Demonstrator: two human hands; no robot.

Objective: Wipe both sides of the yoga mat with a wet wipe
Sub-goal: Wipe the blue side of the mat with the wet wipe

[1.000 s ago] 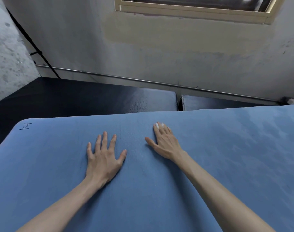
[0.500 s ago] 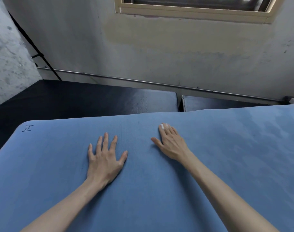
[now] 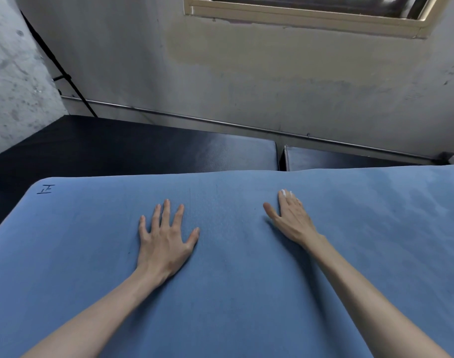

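While your left hand (image 3: 163, 239) lies flat with fingers spread on the blue yoga mat (image 3: 233, 293), holding nothing, your right hand (image 3: 290, 220) presses the wet wipe (image 3: 285, 194) under straight fingers near the far edge; keep even pressure and overlap your strokes.

Two black padded cushions (image 3: 148, 153) are sitting side by side against the wall, a narrow gap showing between them. A blue yoga mat (image 3: 246, 293) is lying spread flat over their near part, covering most of the view.
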